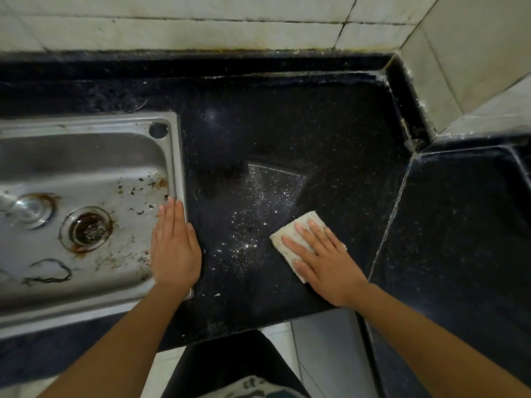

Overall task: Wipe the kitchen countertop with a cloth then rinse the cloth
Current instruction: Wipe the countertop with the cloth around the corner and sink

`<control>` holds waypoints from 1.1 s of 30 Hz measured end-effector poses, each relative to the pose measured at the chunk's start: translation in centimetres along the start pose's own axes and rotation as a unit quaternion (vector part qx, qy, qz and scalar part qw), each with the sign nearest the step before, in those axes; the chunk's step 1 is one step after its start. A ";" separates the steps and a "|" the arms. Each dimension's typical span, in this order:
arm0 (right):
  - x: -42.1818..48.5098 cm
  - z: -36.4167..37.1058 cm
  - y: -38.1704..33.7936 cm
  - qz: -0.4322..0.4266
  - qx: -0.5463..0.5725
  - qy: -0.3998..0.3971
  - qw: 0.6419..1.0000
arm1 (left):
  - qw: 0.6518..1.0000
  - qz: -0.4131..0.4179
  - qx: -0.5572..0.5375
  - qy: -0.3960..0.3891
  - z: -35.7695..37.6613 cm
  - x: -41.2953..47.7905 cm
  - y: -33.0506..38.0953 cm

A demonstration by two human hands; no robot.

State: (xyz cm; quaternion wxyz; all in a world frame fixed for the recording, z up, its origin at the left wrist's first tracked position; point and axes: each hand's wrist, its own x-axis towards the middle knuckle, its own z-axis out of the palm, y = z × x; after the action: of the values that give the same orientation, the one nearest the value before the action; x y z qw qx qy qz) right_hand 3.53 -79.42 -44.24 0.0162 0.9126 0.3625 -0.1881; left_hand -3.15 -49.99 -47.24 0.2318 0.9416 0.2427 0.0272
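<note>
A pale folded cloth (290,234) lies flat on the black speckled countertop (287,133), near its front right. My right hand (324,261) presses on the cloth with straight, spread fingers and covers most of it. My left hand (173,248) rests flat on the right rim of the steel sink (86,173), fingers straight and together, holding nothing. A shiny wet patch shows on the countertop between the two hands.
The sink has a rusty drain (87,229), dirt specks and a dark string-like scrap in the basin. A tap spout (17,203) enters from the left. Tiled walls (201,21) bound the back and right; a second black counter section (459,225) joins at the right.
</note>
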 end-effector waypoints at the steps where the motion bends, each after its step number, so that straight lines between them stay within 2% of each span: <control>1: 1.0 -0.5 0.8 0.025 0.004 0.000 1.000 | 1.000 -0.003 0.000 -0.002 0.0 0.0 0.0; 5: 6.0 -2.6 3.8 0.156 0.062 0.035 0.985 | 1.000 -0.013 -0.010 -0.003 0.1 0.2 0.1; 9: 11.2 -5.0 6.9 0.227 0.101 0.012 0.969 | 1.000 -0.017 -0.018 0.004 0.1 0.2 0.2; 13: 14.8 -6.4 6.9 0.290 0.149 -0.002 0.945 | 1.000 -0.015 -0.021 0.011 0.1 0.2 0.2; 15: 14.5 -6.1 5.4 0.274 0.144 -0.001 0.951 | 1.000 -0.015 -0.022 0.011 0.2 0.2 0.1; 19: 10.3 -3.7 0.8 0.163 0.093 0.017 0.982 | 1.000 -0.013 -0.027 0.008 0.2 0.2 0.0; 23: 4.5 -0.7 -3.5 0.064 0.043 0.025 0.997 | 0.999 -0.013 -0.030 0.003 0.2 0.2 0.0; 28: 1.3 -0.2 -2.8 -0.078 -0.003 0.000 0.997 | 1.000 -0.016 -0.026 -0.006 0.1 0.2 0.0; 30: 2.8 -0.9 -1.1 -0.089 -0.030 -0.008 0.996 | 0.999 -0.017 -0.030 -0.007 0.1 0.2 0.0; 33: 6.5 -2.4 0.6 0.000 -0.027 -0.002 1.000 | 0.999 -0.020 -0.036 -0.007 0.2 0.1 0.0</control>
State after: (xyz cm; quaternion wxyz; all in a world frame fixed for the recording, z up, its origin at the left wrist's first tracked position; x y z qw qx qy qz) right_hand 9.06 -75.23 -44.33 0.0417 0.9116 0.3671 -0.1800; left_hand -3.01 -49.97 -47.39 0.2675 0.9279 0.2584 0.0250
